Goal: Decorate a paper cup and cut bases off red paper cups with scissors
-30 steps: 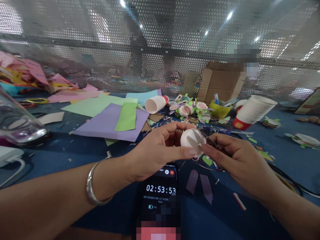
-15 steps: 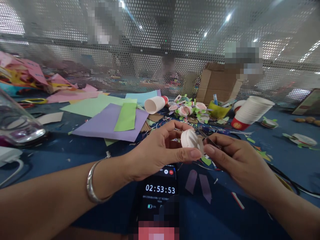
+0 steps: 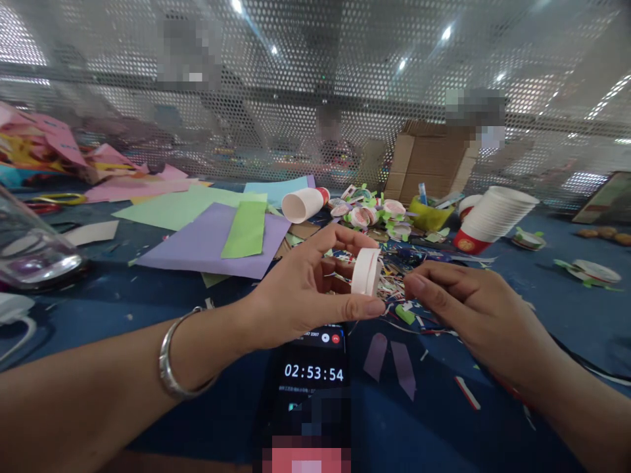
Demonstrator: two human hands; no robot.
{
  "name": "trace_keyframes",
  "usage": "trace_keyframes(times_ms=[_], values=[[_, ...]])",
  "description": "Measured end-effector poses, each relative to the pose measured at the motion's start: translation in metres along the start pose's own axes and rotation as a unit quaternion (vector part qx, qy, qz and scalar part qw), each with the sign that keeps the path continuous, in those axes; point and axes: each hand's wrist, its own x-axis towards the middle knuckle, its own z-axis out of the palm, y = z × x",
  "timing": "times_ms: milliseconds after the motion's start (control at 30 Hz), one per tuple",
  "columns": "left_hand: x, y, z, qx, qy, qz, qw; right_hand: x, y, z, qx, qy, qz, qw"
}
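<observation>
My left hand (image 3: 315, 289) is closed around the edge of a short white paper cup bottom (image 3: 363, 272), which has a thin red line on its side. The cup piece is tilted between thumb and fingers above the table. To the right of it, my right hand (image 3: 458, 295) is closed with thumb against bent fingers, a small gap from the cup piece. What the right fingers hold, if anything, is hidden. Below the hands lie two purple paper strips (image 3: 377, 357) and a phone (image 3: 310, 374) showing a running timer.
Paper scraps (image 3: 394, 286) litter the table behind my hands. Beyond are a pile of decorated cup bottoms (image 3: 362, 215), a lying paper cup (image 3: 296, 206), a yellow holder (image 3: 428, 215) and stacked cups (image 3: 497, 217). Coloured paper sheets (image 3: 197, 246) spread left, near a clear container (image 3: 34, 249).
The cup piece has turned so its side faces me more. My right hand has drawn slightly away from it, and the thin dark tool seen at its fingers no longer shows.
</observation>
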Motion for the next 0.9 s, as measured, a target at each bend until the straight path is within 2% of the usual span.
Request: trace_keyframes(times_ms=[167,633,767,900], values=[[-0.0006,-0.0002,-0.0016,0.043,-0.001,0.01,0.999,-0.0004,0.0027,-0.0015,-0.019,-0.018,0.005,1.0],[-0.0013,0.0005,-0.001,0.082,-0.008,0.025,0.996,0.0017,0.004,-0.0007,-0.032,-0.026,-0.02,0.999],[-0.0004,0.0007,-0.0046,0.062,-0.009,0.004,0.998,0.001,0.0037,-0.0017,-0.028,-0.035,-0.024,0.999],[0.0021,0.0031,-0.01,-0.015,-0.019,-0.025,0.999,0.0002,0.0025,-0.0035,-0.016,-0.048,-0.028,0.998]])
